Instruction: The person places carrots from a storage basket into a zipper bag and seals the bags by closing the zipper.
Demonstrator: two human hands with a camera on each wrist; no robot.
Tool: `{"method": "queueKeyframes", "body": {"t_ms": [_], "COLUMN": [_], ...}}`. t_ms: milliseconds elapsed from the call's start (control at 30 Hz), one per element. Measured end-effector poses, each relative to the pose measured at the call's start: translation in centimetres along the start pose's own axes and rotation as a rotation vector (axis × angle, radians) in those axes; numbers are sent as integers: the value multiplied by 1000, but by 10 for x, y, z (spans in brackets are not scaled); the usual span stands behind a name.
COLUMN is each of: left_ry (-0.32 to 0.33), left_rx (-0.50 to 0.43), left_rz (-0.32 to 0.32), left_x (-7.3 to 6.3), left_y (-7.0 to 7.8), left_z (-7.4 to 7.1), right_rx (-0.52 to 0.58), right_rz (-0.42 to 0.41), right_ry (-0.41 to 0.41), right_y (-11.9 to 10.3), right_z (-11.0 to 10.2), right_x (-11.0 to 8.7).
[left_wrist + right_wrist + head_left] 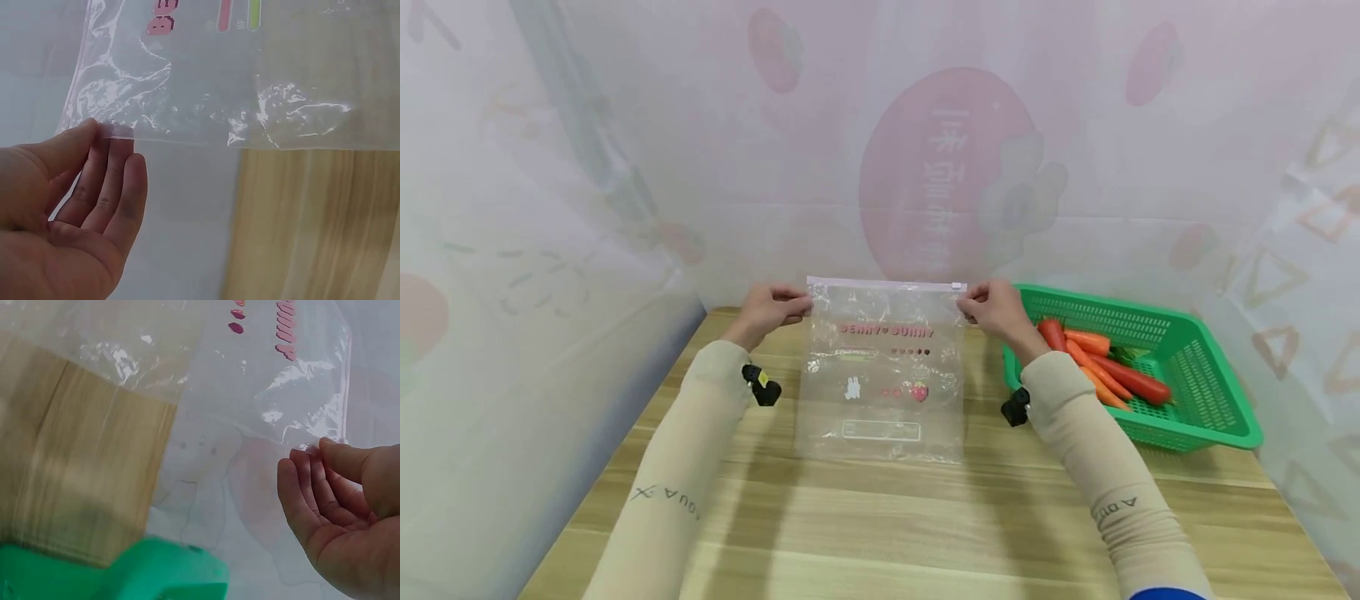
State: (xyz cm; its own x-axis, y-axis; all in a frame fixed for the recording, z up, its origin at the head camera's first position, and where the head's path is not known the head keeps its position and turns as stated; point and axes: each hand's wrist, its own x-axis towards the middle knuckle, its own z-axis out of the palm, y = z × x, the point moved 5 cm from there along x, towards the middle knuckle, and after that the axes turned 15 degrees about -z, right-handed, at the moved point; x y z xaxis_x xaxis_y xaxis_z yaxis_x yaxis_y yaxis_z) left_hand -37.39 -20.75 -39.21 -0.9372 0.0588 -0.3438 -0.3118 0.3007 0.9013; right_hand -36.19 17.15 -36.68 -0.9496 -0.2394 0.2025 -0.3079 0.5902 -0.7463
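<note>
A clear plastic zipper bag (880, 375) with a pale pink slider strip along its top and pink bunny and strawberry prints hangs spread between both hands. My left hand (771, 312) pinches its upper left corner, thumb against fingertips; the left wrist view shows the bag's edge (187, 142) between them. At the upper right corner, just below the white slider (957, 286), my right hand (997, 310) pinches the film the same way. The bag looks flat, and the wood grain shows through it.
To the right stands a green plastic basket (1221, 408) holding red and orange peppers or carrots (1123, 377) and something leafy green. Its left end lies close under the right forearm. The wooden table (880, 525) is bordered by printed white curtains (775, 150) behind and at both sides.
</note>
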Motion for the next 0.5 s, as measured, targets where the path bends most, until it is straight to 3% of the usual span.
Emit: {"method": "queueKeyframes", "body": {"t_ms": [267,500], "left_ry": [-7,-7], "left_rx": [46,59], "left_rz": [49,102], "left_x": [-19,-34], "left_y": [31,45], "left_z": [-5,-6], "right_rx": [-1,-32], "right_rz": [-71,-127], "right_ry": [-31,-31], "right_y": [-15,-25], "right_z": [-26,-44], "right_x": [-12,-17]}}
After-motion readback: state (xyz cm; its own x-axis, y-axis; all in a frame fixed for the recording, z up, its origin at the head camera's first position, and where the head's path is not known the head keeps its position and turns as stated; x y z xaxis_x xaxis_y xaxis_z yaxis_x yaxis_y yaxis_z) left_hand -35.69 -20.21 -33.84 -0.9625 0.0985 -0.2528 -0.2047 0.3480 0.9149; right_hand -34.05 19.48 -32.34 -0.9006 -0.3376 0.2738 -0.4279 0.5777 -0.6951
